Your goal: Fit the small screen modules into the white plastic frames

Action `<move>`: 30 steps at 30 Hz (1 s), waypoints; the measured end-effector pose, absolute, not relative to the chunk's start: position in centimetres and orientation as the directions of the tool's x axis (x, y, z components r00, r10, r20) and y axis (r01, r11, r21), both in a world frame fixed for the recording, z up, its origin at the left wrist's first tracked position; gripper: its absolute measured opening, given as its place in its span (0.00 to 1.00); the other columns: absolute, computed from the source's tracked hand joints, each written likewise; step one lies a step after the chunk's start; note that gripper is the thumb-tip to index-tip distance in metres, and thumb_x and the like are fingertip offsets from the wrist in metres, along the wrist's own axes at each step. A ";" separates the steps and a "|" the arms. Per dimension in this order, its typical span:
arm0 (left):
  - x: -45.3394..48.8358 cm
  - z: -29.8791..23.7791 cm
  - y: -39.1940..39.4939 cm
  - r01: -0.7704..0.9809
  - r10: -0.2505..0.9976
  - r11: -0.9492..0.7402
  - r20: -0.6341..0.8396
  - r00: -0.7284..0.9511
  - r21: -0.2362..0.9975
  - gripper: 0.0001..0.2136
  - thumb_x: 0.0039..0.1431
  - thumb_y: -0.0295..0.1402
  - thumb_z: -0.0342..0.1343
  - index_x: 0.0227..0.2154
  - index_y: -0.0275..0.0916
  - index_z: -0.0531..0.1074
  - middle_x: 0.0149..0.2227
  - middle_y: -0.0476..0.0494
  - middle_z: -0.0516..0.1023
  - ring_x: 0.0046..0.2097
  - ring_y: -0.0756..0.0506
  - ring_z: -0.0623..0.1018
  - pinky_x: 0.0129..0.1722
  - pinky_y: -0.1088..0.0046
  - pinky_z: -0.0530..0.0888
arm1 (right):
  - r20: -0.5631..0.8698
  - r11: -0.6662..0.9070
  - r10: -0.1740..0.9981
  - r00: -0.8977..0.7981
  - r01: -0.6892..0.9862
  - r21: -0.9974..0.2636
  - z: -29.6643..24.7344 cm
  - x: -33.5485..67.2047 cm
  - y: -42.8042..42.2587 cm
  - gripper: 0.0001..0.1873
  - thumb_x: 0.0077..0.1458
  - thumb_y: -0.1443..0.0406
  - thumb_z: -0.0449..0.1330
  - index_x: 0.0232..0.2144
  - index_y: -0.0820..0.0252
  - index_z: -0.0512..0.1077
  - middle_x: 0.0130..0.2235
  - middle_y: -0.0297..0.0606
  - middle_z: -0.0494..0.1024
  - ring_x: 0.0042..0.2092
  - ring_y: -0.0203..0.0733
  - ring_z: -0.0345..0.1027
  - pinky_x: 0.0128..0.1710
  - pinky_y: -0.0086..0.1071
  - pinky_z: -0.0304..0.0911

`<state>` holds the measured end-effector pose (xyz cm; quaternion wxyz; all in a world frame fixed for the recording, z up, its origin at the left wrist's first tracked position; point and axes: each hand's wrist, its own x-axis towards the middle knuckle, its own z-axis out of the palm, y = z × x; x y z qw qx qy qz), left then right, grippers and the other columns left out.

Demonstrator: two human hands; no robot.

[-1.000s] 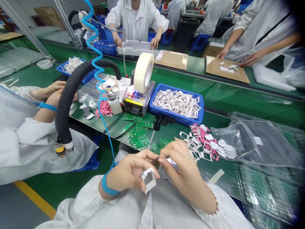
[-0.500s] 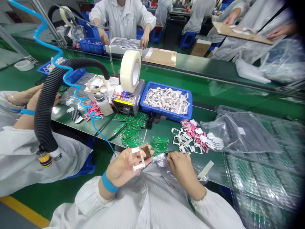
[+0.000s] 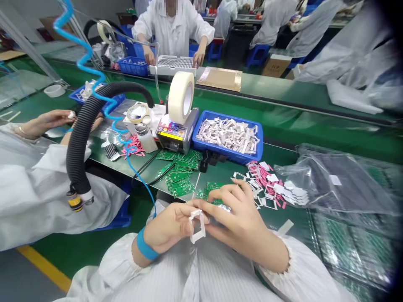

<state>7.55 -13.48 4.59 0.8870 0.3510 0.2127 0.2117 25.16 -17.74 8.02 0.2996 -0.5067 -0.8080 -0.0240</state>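
Observation:
A small white plastic frame (image 3: 198, 240) is held in front of my body, tilted, with its window facing me. My left hand (image 3: 166, 226), with a blue band at the wrist, pinches its left side between thumb and fingers. From the right, my right hand (image 3: 241, 218) closes its index finger and thumb on the frame's top and right side; its other fingers are lifted. The dark brown plate from before is out of sight, perhaps behind the fingers. Just beyond my hands lie green circuit boards (image 3: 180, 178).
A blue bin (image 3: 260, 144) of white frames stands behind loose frames and pink strips (image 3: 260, 174). A tape dispenser (image 3: 176, 136), a black hose (image 3: 77, 138) and a coiled blue air line (image 3: 86, 54) are on the left. Bagged dark sheets (image 3: 346, 184) lie right. Co-workers sit left and opposite.
My right hand has come from the table edge to the white frame. My left hand has turned from palm-up to a pinch on it. The brown plate has gone from view.

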 end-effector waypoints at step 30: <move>9.4 3.0 -13.1 0.151 -0.070 0.929 -0.238 0.969 0.339 0.15 0.55 0.40 0.52 0.31 0.33 0.76 0.17 0.49 0.73 0.16 0.53 0.64 0.30 0.64 0.72 | 0.221 0.799 0.439 -0.871 0.265 -0.540 11.4 28.7 -12.2 0.12 0.52 0.58 0.61 0.40 0.51 0.76 0.51 0.42 0.65 0.57 0.48 0.51 0.56 0.46 0.52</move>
